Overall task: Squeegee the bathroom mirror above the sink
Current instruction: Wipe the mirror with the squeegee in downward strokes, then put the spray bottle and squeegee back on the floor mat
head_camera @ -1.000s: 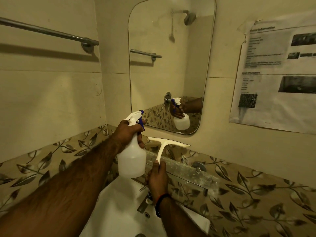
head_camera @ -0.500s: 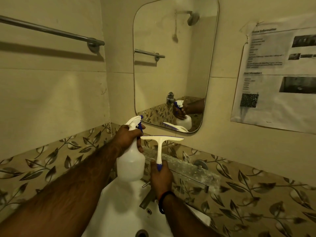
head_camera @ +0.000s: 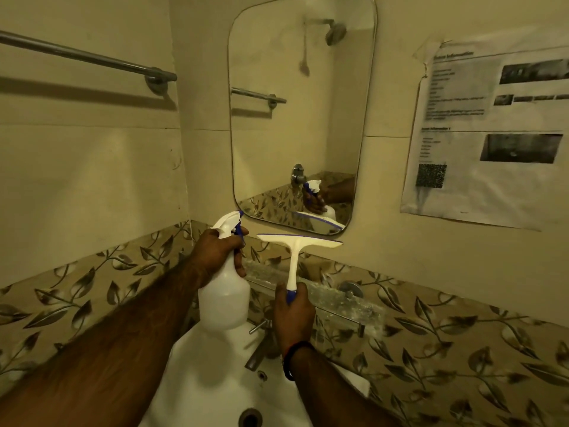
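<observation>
A person stands at a white ceramic sink [head_camera: 197, 380] set in a corner, both bare arms reaching forward. The left hand [head_camera: 217, 251] grips the neck of a white plastic spray bottle with a blue trigger [head_camera: 224, 291], fingers wrapped round it just under the spray head, with one finger near the trigger; the nozzle faces the wall. The right hand [head_camera: 294, 315], with a dark band at its wrist, holds the blue-tipped lower end of a cream plastic squeegee with a T-shaped head [head_camera: 297, 251]. The squeegee stands upright, its blade roughly level and sitting just below the bottom edge of the tall rounded-corner wall mirror [head_camera: 301, 118]; whether the blade touches the wall cannot be told from this angle. The mirror hangs on the cream tiled wall above the sink, and its lower part reflects the bottle, the hand round it and the blade.

Between the hands and the wall runs a cloudy glass shelf on metal brackets [head_camera: 332, 298], above a metal tap [head_camera: 260, 349]. A chrome towel rail [head_camera: 86, 58] crosses the left wall. A printed paper notice [head_camera: 489, 134] is stuck to the wall right of the mirror. A band of leaf-patterned tiles [head_camera: 462, 343] runs along both walls.
</observation>
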### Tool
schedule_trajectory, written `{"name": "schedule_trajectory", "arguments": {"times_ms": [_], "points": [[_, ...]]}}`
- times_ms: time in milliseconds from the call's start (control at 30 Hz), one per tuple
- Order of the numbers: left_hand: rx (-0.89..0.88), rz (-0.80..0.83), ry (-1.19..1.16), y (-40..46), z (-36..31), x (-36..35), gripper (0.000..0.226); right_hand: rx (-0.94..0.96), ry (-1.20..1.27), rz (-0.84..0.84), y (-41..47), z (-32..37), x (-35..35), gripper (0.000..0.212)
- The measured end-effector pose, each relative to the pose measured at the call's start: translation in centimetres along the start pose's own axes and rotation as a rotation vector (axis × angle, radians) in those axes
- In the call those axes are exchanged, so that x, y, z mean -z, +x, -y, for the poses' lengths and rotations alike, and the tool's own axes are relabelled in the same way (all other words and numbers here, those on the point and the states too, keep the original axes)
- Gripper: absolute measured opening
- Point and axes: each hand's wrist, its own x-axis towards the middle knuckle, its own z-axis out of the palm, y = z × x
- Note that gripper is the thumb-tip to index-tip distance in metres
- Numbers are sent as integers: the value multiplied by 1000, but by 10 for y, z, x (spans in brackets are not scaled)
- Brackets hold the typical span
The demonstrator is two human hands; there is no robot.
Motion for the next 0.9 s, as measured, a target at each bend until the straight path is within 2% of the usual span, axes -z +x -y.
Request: {"name": "schedule_trajectory", "arguments": {"times_ms": [267, 433, 567, 667, 900], "points": [[-50, 106, 25, -6, 0, -61, 25, 2, -17, -181, 4, -8, 66, 18], [-78, 238, -66, -21, -11, -128, 37, 9, -31, -303, 7, -7, 124, 16], [-62, 381, -106, -35, -15, -185, 26, -14, -58, -399, 5, -10, 181, 16], [-41, 475, -103, -48, -16, -228, 36, -9, -83, -492, 0, -13, 226, 18], [-80, 635, -137, -86, -22, -312, 33, -26, -138, -650, -11, -17, 313, 27]]}}
